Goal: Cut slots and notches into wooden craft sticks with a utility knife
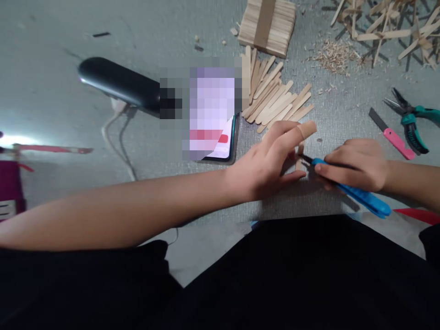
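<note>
My left hand (271,158) presses down on a short wooden stick (300,156) that lies on the grey floor mat, with the forefinger stretched out and the other fingers bent over the stick. My right hand (357,164) is closed round a blue-handled craft knife (360,197). The knife's dark blade tip (305,158) touches the stick right beside my left fingers. Just beyond my left hand lies a loose pile of flat wooden sticks (273,98).
A banded bundle of sticks (267,20) lies at the top. Glued stick frames (388,25) and shavings (335,55) are at the top right. Green pliers (412,120) and a pink knife (393,136) lie right. A phone (223,146), dark power bank (118,82) and cables lie left.
</note>
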`<state>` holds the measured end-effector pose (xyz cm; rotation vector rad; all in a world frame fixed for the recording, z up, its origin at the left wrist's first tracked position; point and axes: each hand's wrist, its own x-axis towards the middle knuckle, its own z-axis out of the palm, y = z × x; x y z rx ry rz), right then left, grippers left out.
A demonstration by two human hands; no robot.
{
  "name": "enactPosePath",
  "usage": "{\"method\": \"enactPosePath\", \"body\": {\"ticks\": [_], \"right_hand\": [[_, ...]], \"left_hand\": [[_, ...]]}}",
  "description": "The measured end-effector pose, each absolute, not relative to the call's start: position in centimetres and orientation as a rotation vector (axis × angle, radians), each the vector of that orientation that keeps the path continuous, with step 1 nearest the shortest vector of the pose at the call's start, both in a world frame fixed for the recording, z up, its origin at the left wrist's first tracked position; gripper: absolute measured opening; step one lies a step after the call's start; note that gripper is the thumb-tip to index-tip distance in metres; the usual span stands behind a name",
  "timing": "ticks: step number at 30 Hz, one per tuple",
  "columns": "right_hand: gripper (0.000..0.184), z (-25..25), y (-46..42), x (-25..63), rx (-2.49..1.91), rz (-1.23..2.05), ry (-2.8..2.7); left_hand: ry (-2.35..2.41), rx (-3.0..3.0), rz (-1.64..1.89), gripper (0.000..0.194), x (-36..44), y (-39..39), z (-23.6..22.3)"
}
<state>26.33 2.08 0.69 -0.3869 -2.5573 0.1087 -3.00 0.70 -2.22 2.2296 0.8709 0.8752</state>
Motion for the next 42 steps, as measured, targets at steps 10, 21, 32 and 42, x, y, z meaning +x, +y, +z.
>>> {"method": "enactPosePath", "body": {"ticks": [10, 21, 32, 42], "right_hand": [[0.027, 0.8, 2.0, 26.2, -1.005, 0.104, -2.557], [0.038, 1.7, 4.0, 26.8, -1.066, -0.359, -2.819], [0.033, 3.1, 7.4, 25.1, -1.137, -0.110, -2.748], [0.021, 2.6, 9.8, 21.9, -1.058, -0.203, -2.982]], "left_hand": [[0.804, 2.105, 0.937, 0.080, -2.8, 1.0, -3.2], [0.851, 2.207, 0.861, 0.053, -3.1, -0.2, -2.4], [1.007, 1.460, 0.824, 0.029, -1.6, 0.2, -0.8], [0.924, 1.214, 0.841, 0.021, -1.2, 0.7, -1.0]]}}
